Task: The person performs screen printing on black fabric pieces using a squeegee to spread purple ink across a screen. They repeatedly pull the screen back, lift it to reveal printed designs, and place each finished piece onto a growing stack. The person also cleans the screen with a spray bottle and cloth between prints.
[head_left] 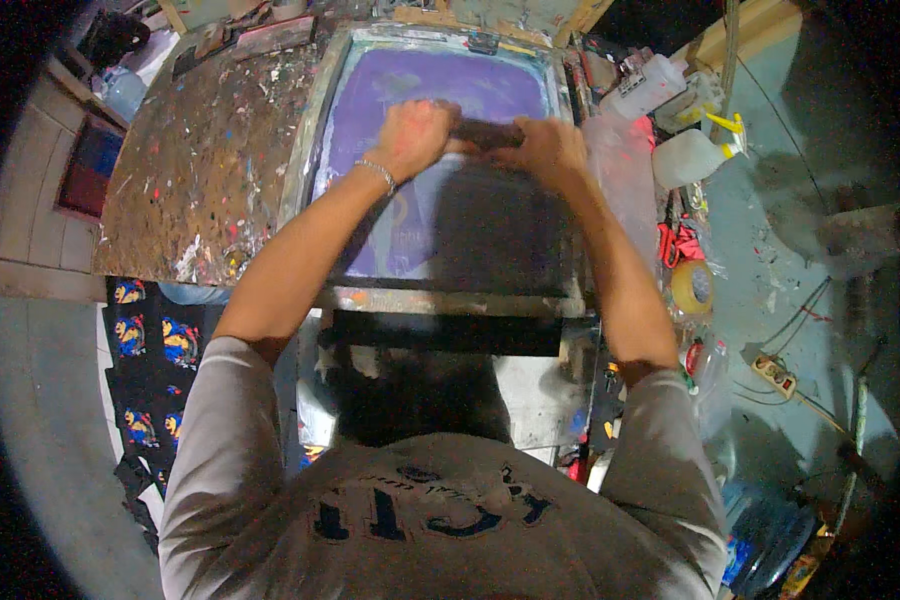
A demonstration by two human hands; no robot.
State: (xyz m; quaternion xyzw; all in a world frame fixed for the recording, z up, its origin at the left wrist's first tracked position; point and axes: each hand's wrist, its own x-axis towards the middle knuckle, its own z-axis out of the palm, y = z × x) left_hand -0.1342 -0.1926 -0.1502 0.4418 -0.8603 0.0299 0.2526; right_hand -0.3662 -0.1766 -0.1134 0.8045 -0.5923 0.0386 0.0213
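Observation:
A framed printing screen [303, 165] with a purple mesh lies in front of me on the bench. Over the far half of its mesh, both hands grip a dark squeegee [486, 134] held crosswise. My left hand [417, 138] is closed round its left end, and a bracelet circles that wrist. My right hand [547, 150] is closed at its right end, slightly smeared by motion. The squeegee's lower edge is blurred, so its contact with the mesh cannot be made out. Shadow covers the near right part of the screen.
A paint-stained wooden board [205, 165] spreads left of the screen. On the right stand a spray bottle [692, 155], a white bottle [650, 88] and a tape roll [691, 287]. Dark printed pieces [150, 335] lie lower left. A power strip [773, 376] rests at far right.

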